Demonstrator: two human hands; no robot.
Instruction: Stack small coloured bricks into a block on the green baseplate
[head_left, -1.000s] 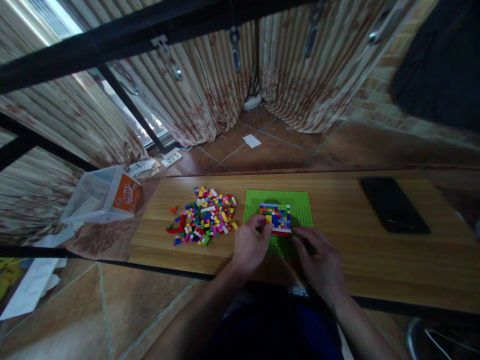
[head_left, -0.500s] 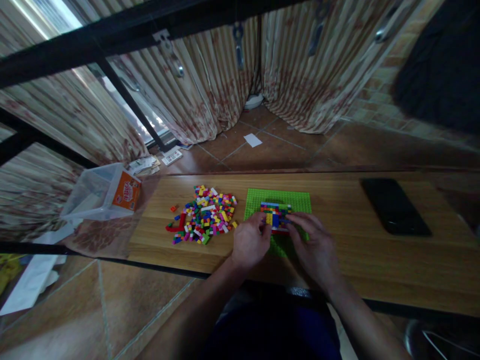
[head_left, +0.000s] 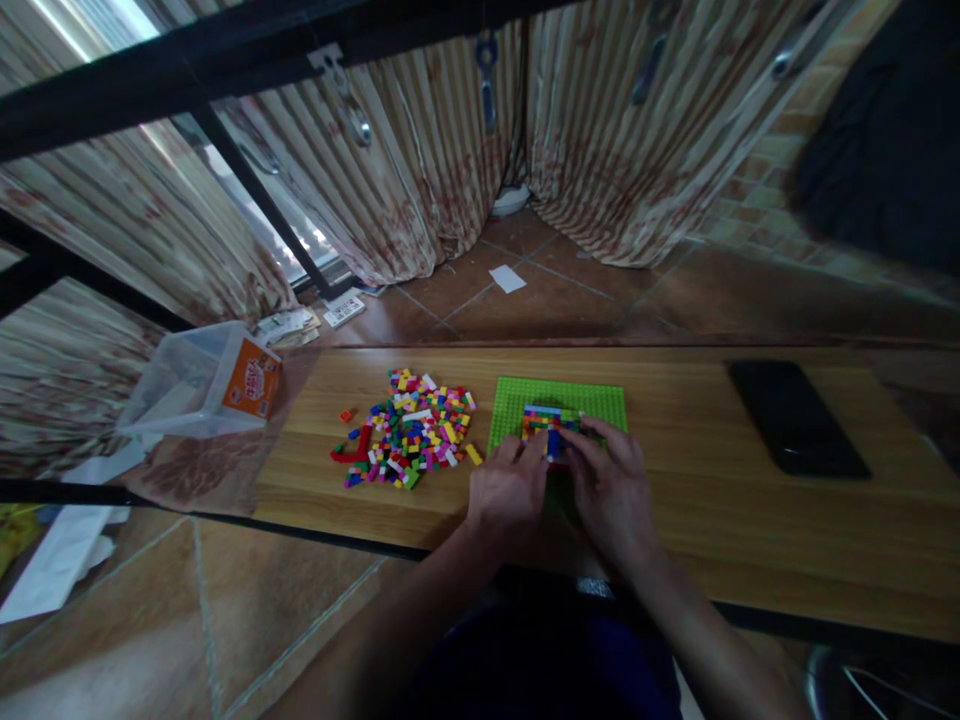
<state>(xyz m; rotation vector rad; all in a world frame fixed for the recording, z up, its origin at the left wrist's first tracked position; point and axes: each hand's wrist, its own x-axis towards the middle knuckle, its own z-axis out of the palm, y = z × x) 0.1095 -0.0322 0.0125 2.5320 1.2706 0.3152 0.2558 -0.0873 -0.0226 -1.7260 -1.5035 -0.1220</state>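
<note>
Tabletop [head_left: 697, 500], left hand [head_left: 508, 490] and right hand [head_left: 616, 490] arched over brick build [head_left: 543, 412], each grip unclear

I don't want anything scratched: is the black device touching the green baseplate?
Apart. The head view shows a wide stretch of wooden tabletop between the black device and the right edge of the green baseplate.

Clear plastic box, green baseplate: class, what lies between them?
Head view: loose coloured bricks on the wooden table, between the clear plastic box and the green baseplate.
</note>
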